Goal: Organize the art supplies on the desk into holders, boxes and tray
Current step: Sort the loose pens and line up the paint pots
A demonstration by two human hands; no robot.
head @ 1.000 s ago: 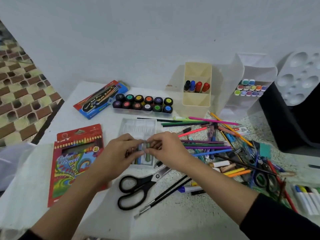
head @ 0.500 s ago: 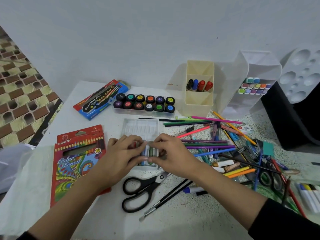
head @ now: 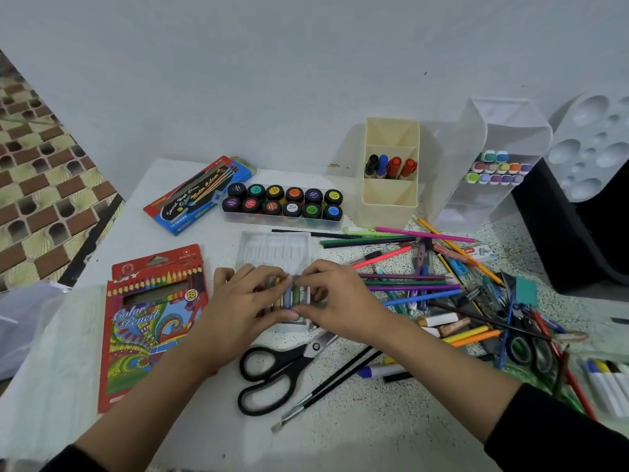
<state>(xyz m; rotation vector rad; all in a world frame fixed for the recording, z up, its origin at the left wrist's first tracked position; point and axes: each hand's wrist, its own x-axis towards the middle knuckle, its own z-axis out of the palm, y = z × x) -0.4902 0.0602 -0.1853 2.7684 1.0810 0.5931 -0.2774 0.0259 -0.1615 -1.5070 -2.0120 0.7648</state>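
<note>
1. Both grips pinch small sticks in the clear tray (head: 275,248): left hand (head: 238,308) and right hand (head: 335,301) meet fingertip to fingertip over the row of pastels (head: 289,296).
2. A second ago the hands were lifted slightly; now they press lower into the tray, seating the sticks.
3. Loose pencils (head: 408,286) at three o'clock on the table (head: 340,444) remain unsorted.

I see even, soft, fairly bright light; only faint shadows under the scissors (head: 286,369). No glare. Wide-angle bends the edges, corners go soft, esp. bottom right.
</note>
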